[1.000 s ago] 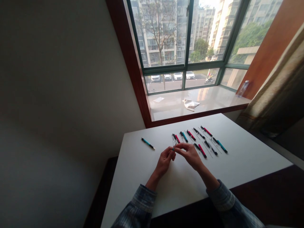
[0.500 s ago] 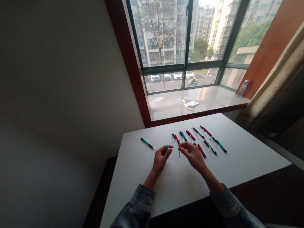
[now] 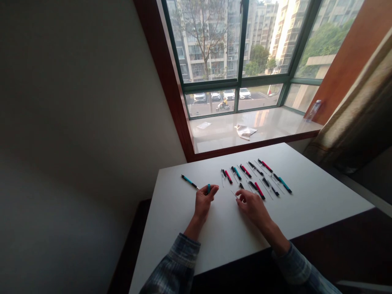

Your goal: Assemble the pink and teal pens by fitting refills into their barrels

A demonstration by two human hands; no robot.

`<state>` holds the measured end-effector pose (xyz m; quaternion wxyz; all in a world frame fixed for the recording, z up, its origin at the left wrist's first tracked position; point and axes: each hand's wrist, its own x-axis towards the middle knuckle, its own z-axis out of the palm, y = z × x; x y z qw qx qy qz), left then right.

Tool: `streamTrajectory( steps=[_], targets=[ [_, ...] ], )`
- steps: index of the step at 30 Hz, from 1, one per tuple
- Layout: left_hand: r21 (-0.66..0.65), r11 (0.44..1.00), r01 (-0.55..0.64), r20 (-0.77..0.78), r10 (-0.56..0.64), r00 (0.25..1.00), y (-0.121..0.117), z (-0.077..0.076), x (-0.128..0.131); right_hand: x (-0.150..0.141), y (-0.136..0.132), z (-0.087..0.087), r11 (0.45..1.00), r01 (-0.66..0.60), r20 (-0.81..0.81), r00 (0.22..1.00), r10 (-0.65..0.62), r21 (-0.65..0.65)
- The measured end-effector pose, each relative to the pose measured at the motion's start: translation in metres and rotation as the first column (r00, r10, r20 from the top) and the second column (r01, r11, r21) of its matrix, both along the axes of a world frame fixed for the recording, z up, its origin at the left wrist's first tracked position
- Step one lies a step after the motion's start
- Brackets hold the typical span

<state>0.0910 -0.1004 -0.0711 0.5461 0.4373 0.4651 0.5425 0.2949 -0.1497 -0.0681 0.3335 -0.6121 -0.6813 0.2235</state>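
My left hand (image 3: pixel 203 201) is closed around a teal pen barrel (image 3: pixel 208 188), whose end shows above the fingers. Close to the table top, my right hand (image 3: pixel 249 204) pinches a thin pen refill (image 3: pixel 233 193) that points up and to the left. A black pen part (image 3: pixel 241 186) lies just beyond the right fingers. Left of my left hand is an assembled teal and black pen (image 3: pixel 189 181), its tip partly behind the hand. Beyond both hands, pens taken apart lie in slanted sets, among them a red barrel (image 3: pixel 228 176) and a teal barrel (image 3: pixel 285 185), with thin refills beside them.
The white table (image 3: pixel 171 228) reaches to the window sill (image 3: pixel 275 122). On the sill are a crumpled wrapper (image 3: pixel 246 132), a flat white piece (image 3: pixel 204 125) and a clear bottle (image 3: pixel 314 110). A curtain (image 3: pixel 352 94) hangs at the right, and a wall stands at the left.
My hands have come apart, the refill leaving the barrel. My right hand has carried the refill right and down towards the table; my left hand has drawn left with the barrel.
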Motion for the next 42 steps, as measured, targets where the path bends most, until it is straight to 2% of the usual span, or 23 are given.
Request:
streamTrajectory(
  steps=[4,9,17,20,23,26,30,39,42],
  targets=[
    [-0.003,1.0,0.028,-0.047,-0.028,0.999,-0.002,0.002,0.001,0.014,-0.008,-0.011,0.999,0.03,0.127,0.992,-0.029,-0.011],
    [-0.005,0.999,0.032,-0.065,-0.032,0.997,-0.003,0.003,0.002,0.02,-0.022,-0.019,0.999,0.033,0.148,0.988,-0.031,-0.011],
    [0.005,0.997,0.079,-0.098,-0.078,0.992,-0.004,0.004,0.001,0.012,-0.005,-0.022,0.994,0.054,0.165,0.984,-0.069,0.093],
    [0.001,0.995,0.102,-0.108,-0.102,0.989,-0.005,0.004,0.001,0.013,-0.006,-0.017,0.988,0.062,0.123,0.989,-0.079,0.141],
    [-0.003,0.988,0.155,-0.146,-0.154,0.977,-0.007,0.005,0.003,0.01,-0.013,-0.004,0.969,0.01,0.005,1.0,-0.012,0.247],
    [0.013,0.966,0.257,-0.188,-0.25,0.95,-0.009,0.01,0.005,0.003,-0.017,0.011,0.931,-0.106,-0.096,0.984,0.148,0.348],
    [0.026,0.937,0.347,-0.214,-0.334,0.918,-0.013,0.016,0.006,-0.007,-0.014,0.018,0.882,-0.225,-0.103,0.951,0.291,0.414],
    [0.005,0.914,0.405,-0.24,-0.392,0.888,-0.013,0.008,0.005,-0.015,-0.01,0.02,0.831,-0.303,-0.024,0.935,0.354,0.467],
    [0.032,0.904,0.425,-0.235,-0.407,0.883,-0.015,0.012,0.005,-0.012,-0.011,0.025,0.85,-0.292,-0.011,0.944,0.329,0.438]
  ],
)
